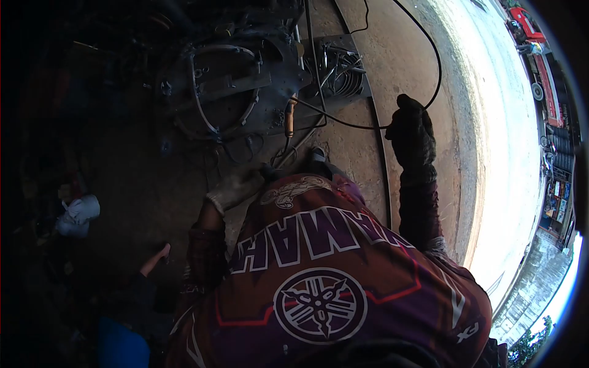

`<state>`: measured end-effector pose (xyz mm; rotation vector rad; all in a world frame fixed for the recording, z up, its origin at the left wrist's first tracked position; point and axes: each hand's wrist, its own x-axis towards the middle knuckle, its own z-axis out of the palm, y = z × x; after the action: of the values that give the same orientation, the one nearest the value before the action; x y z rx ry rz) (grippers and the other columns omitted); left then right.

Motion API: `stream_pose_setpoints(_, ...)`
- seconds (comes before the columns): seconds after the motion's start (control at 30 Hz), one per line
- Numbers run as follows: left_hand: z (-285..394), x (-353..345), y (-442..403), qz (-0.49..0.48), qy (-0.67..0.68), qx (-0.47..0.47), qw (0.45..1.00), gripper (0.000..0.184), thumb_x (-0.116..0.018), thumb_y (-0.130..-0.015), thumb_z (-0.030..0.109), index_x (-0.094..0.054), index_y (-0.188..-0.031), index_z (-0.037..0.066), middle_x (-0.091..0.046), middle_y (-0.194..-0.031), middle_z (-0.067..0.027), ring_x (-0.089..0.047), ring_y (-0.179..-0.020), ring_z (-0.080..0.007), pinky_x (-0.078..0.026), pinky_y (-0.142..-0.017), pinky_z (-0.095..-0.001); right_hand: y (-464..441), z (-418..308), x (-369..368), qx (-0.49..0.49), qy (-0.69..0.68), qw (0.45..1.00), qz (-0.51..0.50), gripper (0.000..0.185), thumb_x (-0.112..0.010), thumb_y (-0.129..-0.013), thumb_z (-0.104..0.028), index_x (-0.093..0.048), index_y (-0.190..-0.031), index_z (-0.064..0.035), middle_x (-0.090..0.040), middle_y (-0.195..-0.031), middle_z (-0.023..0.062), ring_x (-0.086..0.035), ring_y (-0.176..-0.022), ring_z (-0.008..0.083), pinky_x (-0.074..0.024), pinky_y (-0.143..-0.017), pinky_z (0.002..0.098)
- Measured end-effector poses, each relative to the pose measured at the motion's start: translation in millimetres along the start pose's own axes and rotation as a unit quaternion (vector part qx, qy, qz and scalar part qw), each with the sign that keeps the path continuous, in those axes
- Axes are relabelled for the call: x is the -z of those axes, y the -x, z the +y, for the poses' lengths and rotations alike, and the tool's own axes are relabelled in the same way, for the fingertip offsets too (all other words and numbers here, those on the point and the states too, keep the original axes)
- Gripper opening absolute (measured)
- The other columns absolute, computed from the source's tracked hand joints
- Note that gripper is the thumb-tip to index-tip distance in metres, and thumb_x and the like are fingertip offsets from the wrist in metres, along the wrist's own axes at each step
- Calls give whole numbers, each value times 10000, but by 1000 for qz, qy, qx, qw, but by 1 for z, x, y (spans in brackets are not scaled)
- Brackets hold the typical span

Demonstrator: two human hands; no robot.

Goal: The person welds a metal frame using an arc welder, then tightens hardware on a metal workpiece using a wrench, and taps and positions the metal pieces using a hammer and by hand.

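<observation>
My right hand (412, 135), in a dark work glove, is raised at the right with its fingers wrapped round a black cable (356, 126). The cable runs left toward the metal worktable (245, 126) and also loops up behind the hand. My left hand (234, 191), in a pale glove, is low beside my shirt front; its fingers are in shadow and I cannot make out how they are set. A tool with an orange handle (289, 118) is at the table's right edge, its cord hanging down. A large metal ring (195, 86) lies on the table.
A dark tray (362, 61) with bent metal pieces stands right of the table. Another person's forearm (152, 262), a white container (80, 214) and a blue object (123, 343) are at left. A bright road with a red truck (546, 89) lies beyond, right.
</observation>
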<state>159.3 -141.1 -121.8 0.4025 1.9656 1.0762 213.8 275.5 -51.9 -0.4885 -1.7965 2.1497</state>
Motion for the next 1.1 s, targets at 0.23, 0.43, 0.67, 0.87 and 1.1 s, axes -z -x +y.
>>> stream_pose_setpoints(0.23,98,-22,-14,131,297,-161,932,429,-644,-975,262,-555,-1297,-6,-659,-1079,-79,-624,-1075,-140,-517,-913,-324,-27,34,-57,-120,-107,961,-225,620,-475,-1016,-533,-520,-1349,-13,-504,-798,-4,-533,-675,133,-476,-615,303)
stream_pose_setpoints(0.43,115,-51,-23,280,507,-87,810,206,-614,-985,167,-594,-1133,25,-652,-1017,-44,-636,-940,-121,-551,-804,-298,-10,49,-79,-126,-14,921,-369,506,-534,-1024,-426,-522,-1364,-52,-620,-997,41,-635,-854,152,-542,-754,330)
stream_pose_setpoints(0.67,74,-41,12,398,373,-21,838,315,-608,-978,122,-588,-1275,19,-663,-1090,-41,-637,-955,-121,-516,-861,-265,-28,64,-59,-243,-73,916,-312,503,-557,-1014,-405,-522,-1384,-67,-680,-1044,113,-647,-745,159,-550,-674,319)
stream_pose_setpoints(0.87,65,-20,2,383,304,-65,870,254,-594,-974,89,-593,-1215,8,-645,-1084,-45,-623,-954,-116,-514,-851,-271,-27,63,-74,-262,-29,927,-269,450,-585,-1008,-341,-545,-1350,-51,-697,-958,111,-637,-661,154,-538,-596,306)
stream_pose_setpoints(1.1,26,33,-1,336,131,-95,928,321,-604,-986,146,-582,-1252,-32,-666,-1005,-62,-629,-934,-125,-516,-828,-279,-15,81,-108,-250,-26,947,-198,434,-581,-1005,-353,-566,-1349,-89,-694,-950,108,-637,-649,155,-533,-583,293)
